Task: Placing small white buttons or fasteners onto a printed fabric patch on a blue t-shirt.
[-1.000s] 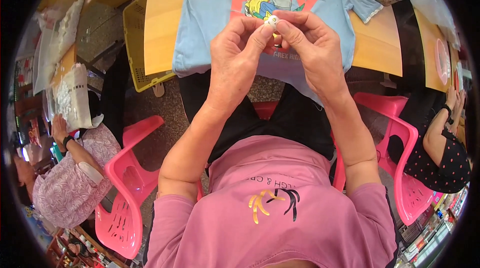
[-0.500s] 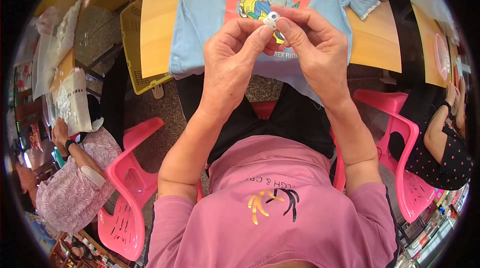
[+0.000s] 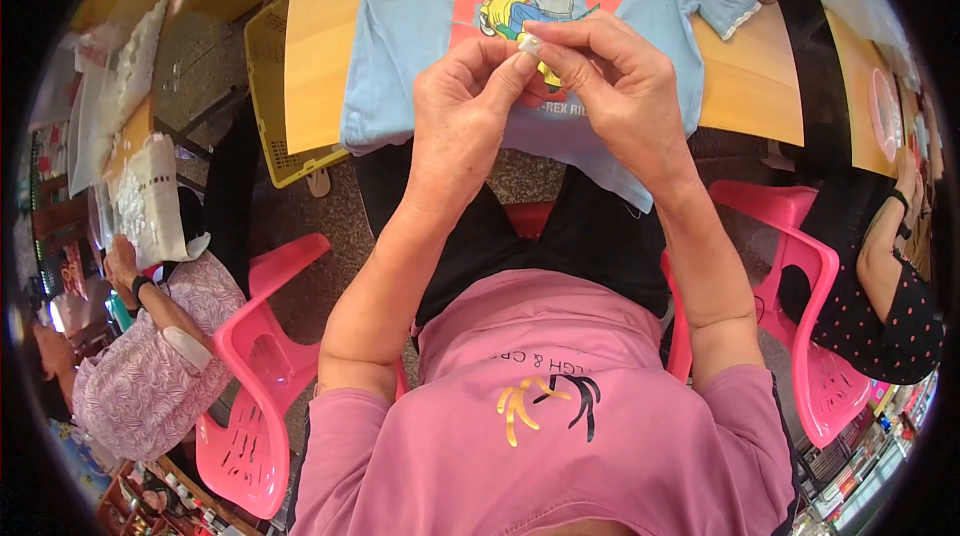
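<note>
Shifted slightly left in head view: small white piece (image 3: pixel 530 44) and right hand (image 3: pixel 625 86). Right hand and left hand (image 3: pixel 458 111) both pinch it at the fingertips, above blue shirt (image 3: pixel 405 51). Piece lies between them, neither hand nearer; long axis too small to tell.

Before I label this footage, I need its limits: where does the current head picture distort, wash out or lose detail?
Head view, rim: black corners, a washed-out patch at lower right, bowed edges on the tan tabletop; head view, upper middle: the small white piece between left hand and right hand shows little fine detail.
</note>
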A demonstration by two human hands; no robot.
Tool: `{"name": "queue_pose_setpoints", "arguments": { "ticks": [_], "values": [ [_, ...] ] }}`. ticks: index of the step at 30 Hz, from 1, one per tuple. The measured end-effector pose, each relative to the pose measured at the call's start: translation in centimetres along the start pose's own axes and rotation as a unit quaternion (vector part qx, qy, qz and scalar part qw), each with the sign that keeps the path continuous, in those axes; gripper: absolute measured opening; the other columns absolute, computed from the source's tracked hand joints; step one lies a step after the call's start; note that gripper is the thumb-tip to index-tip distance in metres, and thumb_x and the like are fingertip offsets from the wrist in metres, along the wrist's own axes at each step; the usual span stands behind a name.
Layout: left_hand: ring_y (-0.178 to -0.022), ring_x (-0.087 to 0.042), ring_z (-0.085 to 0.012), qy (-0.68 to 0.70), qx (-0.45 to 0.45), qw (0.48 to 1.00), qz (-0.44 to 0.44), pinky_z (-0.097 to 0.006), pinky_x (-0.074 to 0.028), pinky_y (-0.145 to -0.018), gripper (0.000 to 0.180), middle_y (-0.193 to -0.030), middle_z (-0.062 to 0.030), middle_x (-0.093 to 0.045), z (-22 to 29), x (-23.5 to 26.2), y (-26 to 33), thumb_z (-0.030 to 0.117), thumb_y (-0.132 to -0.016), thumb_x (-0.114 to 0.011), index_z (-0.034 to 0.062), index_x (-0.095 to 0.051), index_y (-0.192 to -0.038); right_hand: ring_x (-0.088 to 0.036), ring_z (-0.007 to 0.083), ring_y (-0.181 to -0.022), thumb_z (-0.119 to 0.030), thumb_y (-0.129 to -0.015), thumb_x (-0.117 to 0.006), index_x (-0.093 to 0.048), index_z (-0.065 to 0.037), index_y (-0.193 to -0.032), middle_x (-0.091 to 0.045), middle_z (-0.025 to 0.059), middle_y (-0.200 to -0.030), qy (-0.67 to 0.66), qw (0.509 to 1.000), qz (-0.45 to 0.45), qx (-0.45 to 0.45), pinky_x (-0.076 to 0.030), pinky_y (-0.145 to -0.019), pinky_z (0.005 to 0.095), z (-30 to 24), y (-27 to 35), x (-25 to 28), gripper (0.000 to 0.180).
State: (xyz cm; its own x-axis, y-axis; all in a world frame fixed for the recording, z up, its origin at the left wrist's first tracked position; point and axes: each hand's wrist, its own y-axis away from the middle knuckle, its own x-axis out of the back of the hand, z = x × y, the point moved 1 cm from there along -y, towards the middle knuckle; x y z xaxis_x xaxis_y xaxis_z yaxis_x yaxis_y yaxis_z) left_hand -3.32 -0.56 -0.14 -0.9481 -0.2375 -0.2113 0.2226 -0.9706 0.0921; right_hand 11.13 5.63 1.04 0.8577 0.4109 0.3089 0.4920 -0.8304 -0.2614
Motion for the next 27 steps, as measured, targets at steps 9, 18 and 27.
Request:
{"name": "queue_pose_setpoints", "arguments": {
  "ticks": [9, 18, 27],
  "values": [
    [-0.078, -0.066, -0.0132, -0.009, -0.012, 0.998, -0.054, -0.025, -0.053, -0.073, 0.021, -0.086, -0.0084, -0.068, 1.4, 0.4, -0.1, 0.012, -0.093, -0.063, -0.0063, -0.064, -0.103, -0.061, 0.0081, -0.085, -0.008, -0.092, -0.063, -0.068, 0.003, -0.108, -0.068, 0.0031, -0.095, -0.080, 0.993, -0.001, -0.083, -0.049, -0.074, 0.0224, -1.0, -0.2, 1.4, 0.019],
    [-0.077, -0.066, -0.0182, -0.244, -0.310, 0.919, -0.016, -0.027, -0.052, -0.069, 0.021, -0.096, -0.0119, -0.067, 1.3, 0.5, -1.4, 0.001, -0.088, -0.062, 0.0002, -0.066, -0.109, -0.063, 0.0255, -0.080, 0.002, -0.081, -0.066, -0.065, 0.001, -0.095, -0.062, 0.0111, -0.088, 0.234, 0.958, 0.019, 0.166, -0.050, -0.070, 0.0330, 0.1, -0.2, 0.5, 0.014],
    [-0.101, -0.065, -0.0316, -0.289, -0.349, 0.887, -0.090, -0.035, -0.053, -0.085, 0.027, -0.107, -0.0158, -0.067, 0.5, 0.0, -1.4, -0.004, -0.086, -0.059, -0.0001, -0.065, -0.112, -0.059, 0.0322, -0.081, 0.004, -0.076, -0.066, -0.063, 0.000, -0.091, -0.060, 0.0117, -0.086, 0.272, 0.940, 0.047, 0.202, -0.047, -0.071, 0.0386, 1.6, 0.3, -0.1, 0.016]
  ]
}}
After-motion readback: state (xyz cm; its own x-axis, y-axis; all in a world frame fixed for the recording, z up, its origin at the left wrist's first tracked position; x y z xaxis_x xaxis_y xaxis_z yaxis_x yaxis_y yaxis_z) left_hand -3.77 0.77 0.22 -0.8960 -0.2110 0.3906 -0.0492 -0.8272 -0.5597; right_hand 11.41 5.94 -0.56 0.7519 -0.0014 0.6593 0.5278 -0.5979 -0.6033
